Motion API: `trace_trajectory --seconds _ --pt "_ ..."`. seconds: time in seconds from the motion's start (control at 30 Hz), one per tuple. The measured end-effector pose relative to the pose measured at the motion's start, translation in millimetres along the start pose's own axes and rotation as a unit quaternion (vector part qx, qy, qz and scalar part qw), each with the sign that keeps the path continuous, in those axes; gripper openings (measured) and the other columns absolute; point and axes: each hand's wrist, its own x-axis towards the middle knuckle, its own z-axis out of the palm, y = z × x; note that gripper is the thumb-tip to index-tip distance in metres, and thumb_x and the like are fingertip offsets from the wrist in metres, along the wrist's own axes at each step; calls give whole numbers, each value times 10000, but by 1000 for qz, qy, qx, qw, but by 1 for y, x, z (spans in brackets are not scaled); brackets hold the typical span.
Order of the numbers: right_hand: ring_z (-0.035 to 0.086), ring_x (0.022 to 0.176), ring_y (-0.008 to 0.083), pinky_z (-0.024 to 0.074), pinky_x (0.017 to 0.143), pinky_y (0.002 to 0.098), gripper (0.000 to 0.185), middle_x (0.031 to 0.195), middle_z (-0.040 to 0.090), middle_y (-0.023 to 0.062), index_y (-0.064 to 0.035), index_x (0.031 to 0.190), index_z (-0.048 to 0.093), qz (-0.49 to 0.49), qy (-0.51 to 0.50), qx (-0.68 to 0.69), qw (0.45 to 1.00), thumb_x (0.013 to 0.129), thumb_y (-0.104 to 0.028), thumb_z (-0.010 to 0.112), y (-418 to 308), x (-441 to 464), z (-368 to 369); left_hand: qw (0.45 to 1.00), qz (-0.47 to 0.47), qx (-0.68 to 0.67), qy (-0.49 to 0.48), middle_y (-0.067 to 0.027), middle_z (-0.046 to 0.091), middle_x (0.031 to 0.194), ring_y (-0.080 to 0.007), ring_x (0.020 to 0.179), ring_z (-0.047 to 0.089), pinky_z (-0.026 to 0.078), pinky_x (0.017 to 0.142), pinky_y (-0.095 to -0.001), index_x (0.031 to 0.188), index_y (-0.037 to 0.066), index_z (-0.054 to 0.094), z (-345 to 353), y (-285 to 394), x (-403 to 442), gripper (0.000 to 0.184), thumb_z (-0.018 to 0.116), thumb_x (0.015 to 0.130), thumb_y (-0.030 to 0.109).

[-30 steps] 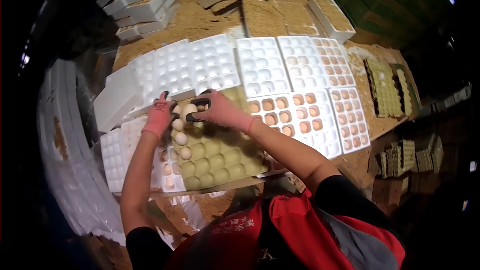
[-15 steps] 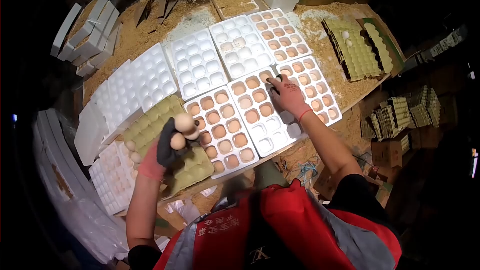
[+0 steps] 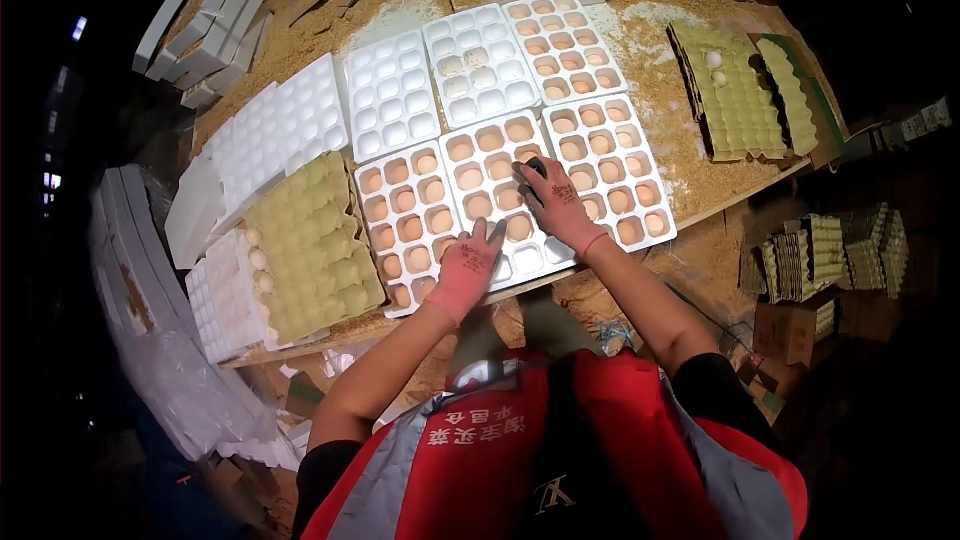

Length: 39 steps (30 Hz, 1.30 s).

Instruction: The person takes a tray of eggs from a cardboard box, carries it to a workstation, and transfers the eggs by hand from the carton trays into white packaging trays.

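My left hand (image 3: pixel 472 262), in a pink glove with dark fingertips, lies palm down over the near part of the middle white foam egg tray (image 3: pixel 515 277). Its fingers stretch forward, slightly apart; anything beneath them is hidden. My right hand (image 3: pixel 562 202), gloved alike, reaches into the right column of that tray, fingers apart and pointing down at the cells. A brown egg (image 3: pixel 519 227) sits in a cell between my hands, and another egg (image 3: pixel 528 153) lies just beyond my right fingertips. Several farther cells hold eggs; some cells at the near edge show bare white.
Egg-filled foam trays flank it, left (image 3: pixel 410 202) and right (image 3: pixel 611 172). A green pulp egg flat (image 3: pixel 312 250) lies farther left. Unfilled foam trays (image 3: pixel 392 95) stand behind. Another pulp flat (image 3: pixel 728 95) with two eggs is at the right, near the table edge.
My left hand has swung right from above the pulp flat to the middle tray, and its eggs no longer show. An egg now fills a formerly bare cell. My right hand has shifted nearer.
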Motion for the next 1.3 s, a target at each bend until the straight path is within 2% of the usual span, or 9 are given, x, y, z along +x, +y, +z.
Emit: trace_trajectory --seconds 0.4,0.6,0.87,0.93,1.0,1.07,1.13,1.23,1.3 --pt "572 1109 351 473 972 400 347 1225 554 165 -62 1211 624 58 70 154 984 867 -30 593 -56 18 -27 967 27 -82 241 -207 545 1277 -388 1199 499 370 1043 -504 1233 51 586 39 22 -52 378 589 891 211" --pt "624 1001 335 514 853 385 251 1115 607 148 -50 1128 652 -116 -97 274 950 883 -38 602 -224 50 15 869 -294 -54 394 -169 618 1050 -358 992 592 512 825 -450 1108 51 644 -80 -155 -222 341 639 768 18" --pt "595 1008 347 493 881 424 221 1051 602 162 -80 1102 642 -195 -151 263 933 904 -171 606 -360 129 161 947 -218 -28 233 -156 592 1156 -337 1089 564 466 933 -429 1194 63 537 -42 -318 -254 401 667 819 117" --pt "596 1007 348 497 871 426 256 1058 594 172 -75 1128 629 -229 -117 197 946 893 -176 613 -383 139 203 914 -245 -136 293 -129 608 1131 -303 1040 605 500 869 -407 1161 63 514 -55 -308 -267 347 662 848 78" --pt "598 1004 347 501 843 432 318 1081 576 188 -55 1152 598 -274 -127 85 950 866 -192 633 -398 144 245 594 -242 -617 455 -60 651 1085 -179 952 644 526 770 -289 1183 63 524 -29 -331 -277 349 699 883 96" --pt "613 959 352 512 799 434 347 1087 556 193 -50 1134 587 -334 -103 -72 934 836 -211 664 -400 143 285 718 -223 -494 437 -19 644 1029 -123 880 635 518 710 -244 1206 65 532 -40 -356 -277 316 658 922 122" --pt "628 927 353 516 784 432 327 1073 591 189 -42 1112 583 -243 -121 35 962 846 -214 669 -401 144 274 503 -243 -698 448 -4 650 990 -86 827 611 494 642 -222 1153 68 585 -70 -369 -262 230 634 950 165" --pt "649 878 328 518 771 413 293 1024 648 180 -25 1075 593 -45 -148 258 954 872 -220 671 -393 135 205 839 -204 -332 379 -102 644 1158 -251 977 654 537 810 -335 1089 47 642 -68 -406 -218 271 705 841 139" --pt "654 861 270 509 787 380 269 926 696 167 -1 1029 619 71 -125 438 887 910 -240 656 -354 113 167 935 -138 -148 292 -162 620 1207 -352 1062 618 514 901 -412 1132 57 623 -60 -413 -188 383 730 767 109"
